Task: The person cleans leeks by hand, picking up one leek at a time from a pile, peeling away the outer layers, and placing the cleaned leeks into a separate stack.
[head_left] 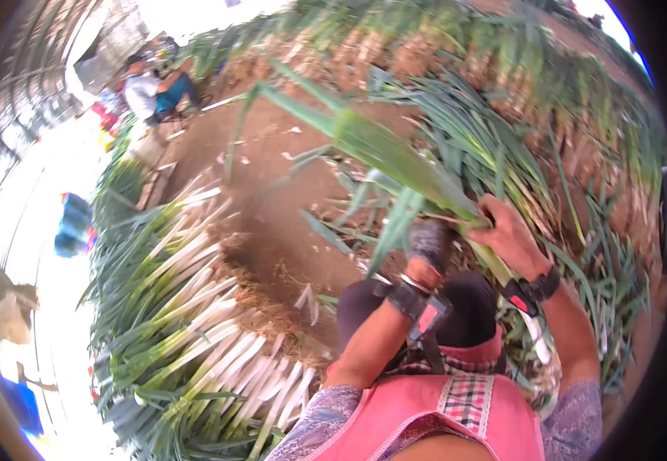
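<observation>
A long leek with broad green leaves stretches up and left from my hands, and its pale stalk runs down under my right wrist. My bare right hand is closed round the leek where leaves and stalk meet. Close beside it, my left hand, dark-gloved and blurred, is at the base of the leaves; its fingers are too smeared to make out. Loose green leaves hang and lie just beyond my left hand.
Cleaned leeks lie in a long row at the left, white ends inward. Green leeks are heaped at the right, with more standing along the back. Bare soil lies between. Another person sits at the upper left.
</observation>
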`<action>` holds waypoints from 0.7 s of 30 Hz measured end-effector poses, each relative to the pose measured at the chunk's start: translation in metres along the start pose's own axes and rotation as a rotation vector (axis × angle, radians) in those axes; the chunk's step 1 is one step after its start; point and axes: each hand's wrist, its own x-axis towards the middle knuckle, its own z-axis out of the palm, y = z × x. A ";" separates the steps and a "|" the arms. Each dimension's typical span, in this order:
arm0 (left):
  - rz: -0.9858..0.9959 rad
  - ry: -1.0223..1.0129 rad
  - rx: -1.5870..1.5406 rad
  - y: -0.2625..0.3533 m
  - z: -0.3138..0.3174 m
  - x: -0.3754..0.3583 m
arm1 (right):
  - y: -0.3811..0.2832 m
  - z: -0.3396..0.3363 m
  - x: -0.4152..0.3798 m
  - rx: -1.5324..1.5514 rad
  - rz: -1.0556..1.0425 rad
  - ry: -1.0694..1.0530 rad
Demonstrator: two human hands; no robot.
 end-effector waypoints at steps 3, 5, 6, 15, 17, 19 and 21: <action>0.057 -0.043 0.043 0.017 -0.017 -0.001 | 0.016 -0.003 -0.017 0.003 -0.007 0.088; 0.412 0.218 -0.070 0.019 0.004 -0.004 | 0.030 -0.008 -0.034 0.026 -0.052 0.150; 0.187 0.085 -0.728 0.010 0.024 -0.007 | 0.033 -0.009 -0.042 0.066 -0.073 0.172; -0.669 -0.225 -1.711 0.042 0.039 0.003 | 0.046 -0.014 -0.098 0.457 0.141 0.404; -0.841 -0.024 -1.615 0.053 0.026 0.008 | 0.060 -0.036 -0.126 0.888 0.217 0.579; -0.920 0.137 -1.740 0.038 0.020 0.018 | 0.092 -0.090 -0.167 0.930 0.331 0.820; -0.831 0.263 -1.815 0.023 0.009 0.025 | 0.144 -0.173 -0.235 0.692 0.404 1.037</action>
